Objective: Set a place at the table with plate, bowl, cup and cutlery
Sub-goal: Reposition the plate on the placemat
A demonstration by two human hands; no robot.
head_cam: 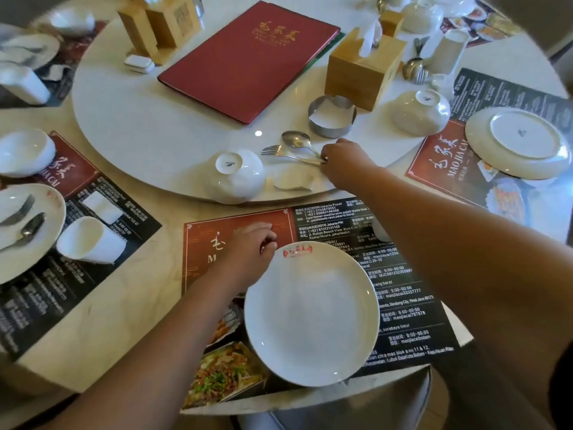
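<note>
A white plate [311, 315] lies right side up on the printed placemat [403, 293] in front of me. My left hand [248, 252] rests at the plate's upper left rim, fingers curled against its edge. On the turntable [148, 128] my right hand [344, 162] pinches the handles of a metal fork [276, 151] and spoon [296, 140]. An upturned white bowl [235, 175] stands at the turntable's near edge, with a folded white napkin [293, 181] beside it. A white cup [379, 229] shows partly behind my right forearm.
A red menu [248, 60], wooden tissue box [362, 72] and metal ashtray [331, 116] sit on the turntable. Other place settings lie left [28, 231] and right [517, 144]. A chair back [341, 408] is below the table edge.
</note>
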